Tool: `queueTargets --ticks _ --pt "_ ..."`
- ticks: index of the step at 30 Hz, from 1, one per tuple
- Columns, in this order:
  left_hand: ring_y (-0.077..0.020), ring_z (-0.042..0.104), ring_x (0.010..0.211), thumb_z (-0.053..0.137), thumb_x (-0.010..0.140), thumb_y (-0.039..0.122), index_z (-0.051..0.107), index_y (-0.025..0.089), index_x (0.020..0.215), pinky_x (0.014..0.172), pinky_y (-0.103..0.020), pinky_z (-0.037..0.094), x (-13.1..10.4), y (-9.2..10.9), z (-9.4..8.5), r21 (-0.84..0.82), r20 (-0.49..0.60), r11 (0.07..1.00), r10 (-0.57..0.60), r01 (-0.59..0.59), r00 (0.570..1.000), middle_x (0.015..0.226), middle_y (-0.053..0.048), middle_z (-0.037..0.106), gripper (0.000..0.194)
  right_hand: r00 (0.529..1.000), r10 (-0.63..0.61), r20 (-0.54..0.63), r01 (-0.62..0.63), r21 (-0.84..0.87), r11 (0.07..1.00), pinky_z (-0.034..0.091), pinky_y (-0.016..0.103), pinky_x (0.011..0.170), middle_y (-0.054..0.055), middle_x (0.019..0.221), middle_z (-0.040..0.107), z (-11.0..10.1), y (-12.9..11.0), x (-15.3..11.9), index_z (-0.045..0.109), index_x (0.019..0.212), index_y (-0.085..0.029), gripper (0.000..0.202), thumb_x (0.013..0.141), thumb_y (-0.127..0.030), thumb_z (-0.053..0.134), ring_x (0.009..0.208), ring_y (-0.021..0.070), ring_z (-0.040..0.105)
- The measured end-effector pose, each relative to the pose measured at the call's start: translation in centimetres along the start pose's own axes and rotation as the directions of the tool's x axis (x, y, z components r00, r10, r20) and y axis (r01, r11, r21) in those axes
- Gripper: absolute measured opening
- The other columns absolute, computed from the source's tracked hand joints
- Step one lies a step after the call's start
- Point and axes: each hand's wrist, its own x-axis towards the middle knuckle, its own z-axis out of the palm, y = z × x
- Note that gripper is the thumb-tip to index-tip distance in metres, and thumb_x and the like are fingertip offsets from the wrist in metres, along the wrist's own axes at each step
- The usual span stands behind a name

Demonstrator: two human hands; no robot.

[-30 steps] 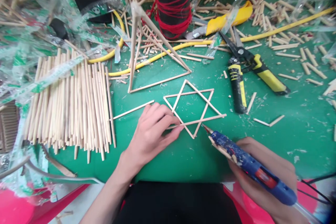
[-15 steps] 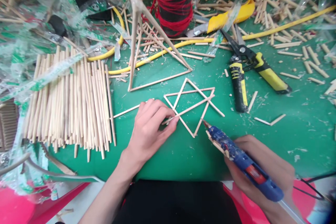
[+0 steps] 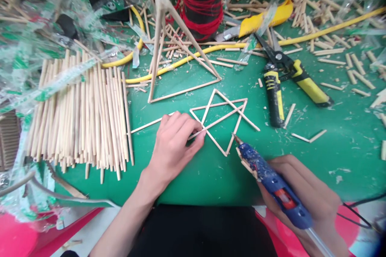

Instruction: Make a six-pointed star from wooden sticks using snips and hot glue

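My left hand (image 3: 179, 140) pinches the lower left end of a thin wooden stick (image 3: 221, 118) between thumb and fingers. This stick crosses a flat star-shaped frame of sticks (image 3: 214, 140) on the green table. In my right hand (image 3: 304, 192) is a blue glue gun (image 3: 271, 180), a clear glue stick poking out of its back. Its nozzle points up and left, at the frame's lower right stick; I cannot tell whether it touches. Short stick pieces cling to the gun's side. Beyond the star stands a pyramid-like stick frame (image 3: 185, 28).
A thick row of sticks (image 3: 81, 116) lies at the left. Black-and-yellow cutters (image 3: 280, 76), a yellow-handled knife (image 3: 265, 18) and a yellow hose (image 3: 229, 46) lie behind. Red string wraps a black cylinder (image 3: 202, 4). Stick offcuts (image 3: 331, 50) litter the right; plastic wrapping covers the far left.
The glue gun has shifted slightly left, its nozzle now against or over the frame's right-hand stick. My left hand keeps its pinch, nearly still.
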Motion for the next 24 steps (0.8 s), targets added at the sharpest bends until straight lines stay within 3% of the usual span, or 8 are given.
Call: queueTargets --ticks 8,24 --pt "-0.0157 0.054 0.075 0.061 0.098 0.016 0.057 0.020 0.086 0.071 -0.034 0.034 -0.06 -0.14 0.07 0.030 0.005 0.999 0.014 -0.014 1.000 0.078 0.001 0.066 0.013 0.999 -0.026 0.042 0.030 -0.120 0.992 0.046 0.027 0.062 0.005 0.087 0.063 -0.26 0.04 -0.32 0.059 0.097 -0.022 0.008 0.091 -0.017 0.059 0.072 0.0168 0.064" --pt "-0.0157 0.054 0.074 0.061 0.098 0.015 0.057 0.019 0.085 0.072 -0.034 0.034 -0.07 -0.11 0.22 0.031 -0.008 0.999 0.009 -0.009 1.000 0.076 0.001 0.063 0.014 0.990 -0.003 0.141 0.024 -0.148 0.989 0.042 0.023 0.059 0.003 0.089 0.059 -0.77 -0.17 -0.46 0.056 0.098 -0.021 0.006 0.098 -0.016 0.052 0.070 0.0118 0.061"
